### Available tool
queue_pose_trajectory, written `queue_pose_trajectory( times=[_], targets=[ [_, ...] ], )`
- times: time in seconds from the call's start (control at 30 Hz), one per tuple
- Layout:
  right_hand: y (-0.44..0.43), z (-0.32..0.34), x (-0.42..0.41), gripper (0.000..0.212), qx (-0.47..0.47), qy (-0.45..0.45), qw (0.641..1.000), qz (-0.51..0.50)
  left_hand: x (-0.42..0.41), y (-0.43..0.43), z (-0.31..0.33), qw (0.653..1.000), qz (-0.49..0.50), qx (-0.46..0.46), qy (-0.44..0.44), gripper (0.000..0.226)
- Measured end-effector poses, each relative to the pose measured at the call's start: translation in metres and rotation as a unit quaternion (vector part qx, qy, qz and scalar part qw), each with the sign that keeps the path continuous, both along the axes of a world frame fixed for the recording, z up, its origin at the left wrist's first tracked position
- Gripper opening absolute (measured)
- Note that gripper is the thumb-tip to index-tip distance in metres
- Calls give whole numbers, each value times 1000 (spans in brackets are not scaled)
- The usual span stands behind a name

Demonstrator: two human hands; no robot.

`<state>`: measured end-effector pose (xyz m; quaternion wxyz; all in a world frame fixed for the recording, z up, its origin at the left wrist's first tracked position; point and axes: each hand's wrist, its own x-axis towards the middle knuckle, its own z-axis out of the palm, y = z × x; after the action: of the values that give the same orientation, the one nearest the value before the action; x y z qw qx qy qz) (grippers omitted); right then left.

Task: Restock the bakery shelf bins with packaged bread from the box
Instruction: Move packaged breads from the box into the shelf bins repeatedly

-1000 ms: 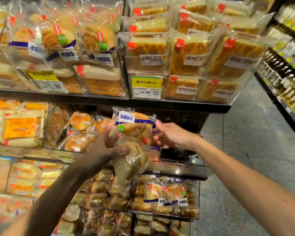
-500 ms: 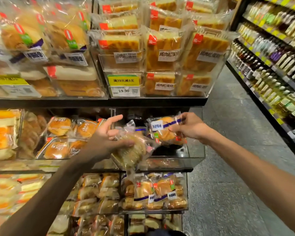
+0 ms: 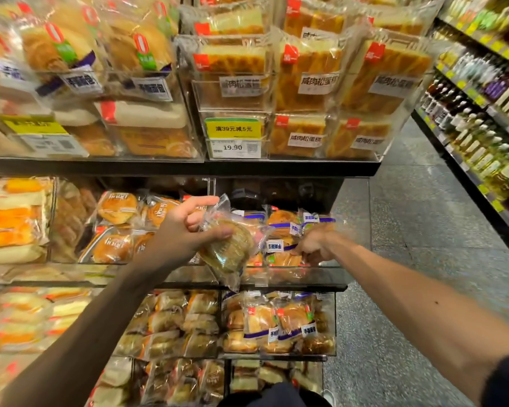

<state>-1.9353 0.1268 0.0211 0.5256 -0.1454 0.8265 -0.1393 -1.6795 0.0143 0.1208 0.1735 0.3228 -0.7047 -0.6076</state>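
Since a moment ago, the right hand (image 3: pixel 313 245) has carried its blue-banded bread packet down into the clear bin (image 3: pixel 294 273) on the middle shelf, where it now sits among the packets (image 3: pixel 282 230) already stacked there; the left hand has barely shifted.

Farthest left on that shelf lie orange and white sliced-cake packs (image 3: pixel 12 218), then round buns in printed wrappers (image 3: pixel 115 227). In front of these the left hand (image 3: pixel 185 230) hovers at bin height, thumb and lower fingers closed around a clear-wrapped round bread (image 3: pixel 227 248), index finger pointing free. The packet tilts, its loose lower end hanging past the front lip of the bin.

Just right of it, the right hand reaches into the bin, fingers curled down onto the packets; whether it grips one or only presses on them I cannot tell.

Overhead, the upper shelf holds striped cake slices behind a yellow price tag (image 3: pixel 235 138) reading 19.90. Below, more blue-banded packets (image 3: pixel 276 324) fill the lower bin. Far right, across the grey floor (image 3: pixel 409 230), stands a shelf of bottles (image 3: pixel 482 127).
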Motion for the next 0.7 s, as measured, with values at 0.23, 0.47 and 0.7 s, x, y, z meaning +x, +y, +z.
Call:
queue_pose_trajectory(
  times=[0.23, 0.47, 0.7],
  targets=[
    [-13, -5, 14, 56, 50, 132, 974, 175, 0, 6, -2, 999, 5, -40, -7, 71],
    [6, 46, 17, 45, -89, 271, 937, 204, -15, 21, 16, 983, -27, -166, 75, 72],
    [36, 127, 28, 76, -270, -283, 919, 52, -40, 26, 14, 816, -123, -536, 180, 47]
  ],
)
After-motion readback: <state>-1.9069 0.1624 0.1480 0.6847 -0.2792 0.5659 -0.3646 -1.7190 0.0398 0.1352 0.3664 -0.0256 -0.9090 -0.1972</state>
